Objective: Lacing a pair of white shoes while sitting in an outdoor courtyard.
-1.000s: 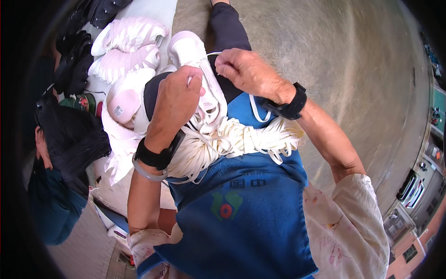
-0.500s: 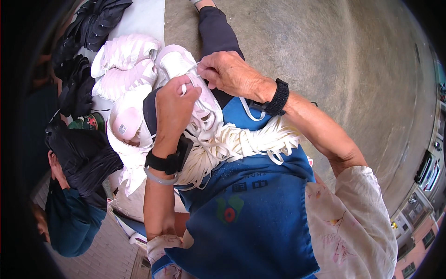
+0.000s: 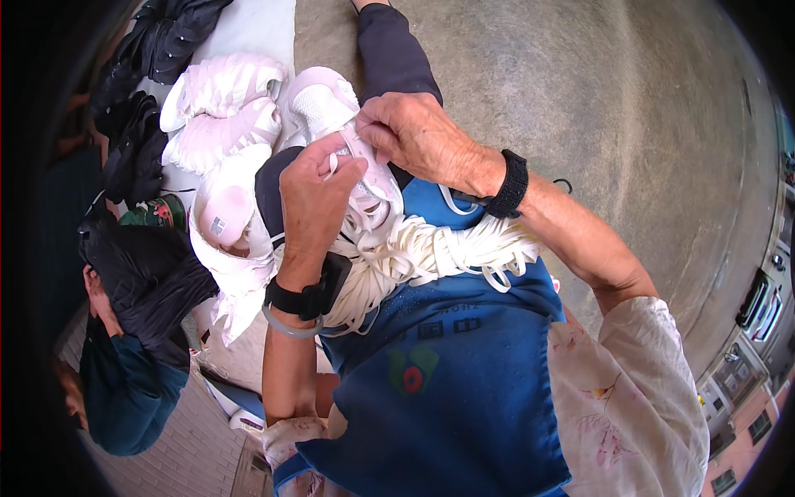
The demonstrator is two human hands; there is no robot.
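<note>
A white and pale pink sneaker [image 3: 321,103] lies across my lap, toe pointing away from me. My left hand [image 3: 315,199] is closed over its near-left side, with a white shoelace [image 3: 333,163] pinched between thumb and finger. On the shoe's right side my right hand [image 3: 418,137] is also closed, thumb and forefinger pressed together at the lacing edge. What those right fingertips grip is mostly hidden behind them. A thick bundle of loose cream-white laces [image 3: 451,253] rests over my blue apron [image 3: 464,364], right behind the shoe.
Several more white and pink sneakers [image 3: 219,87] are piled to the left on a white sheet [image 3: 265,29]. Black shoes [image 3: 178,37] lie at the far left. Another person in a dark green sleeve [image 3: 132,406] sits at the left, near black cloth [image 3: 153,277]. Concrete floor [image 3: 571,99] extends right.
The shoe and both hands have shifted slightly in the picture. My left fingers have moved a little back from the shoe's lacing; both hands keep their pinched pose.
</note>
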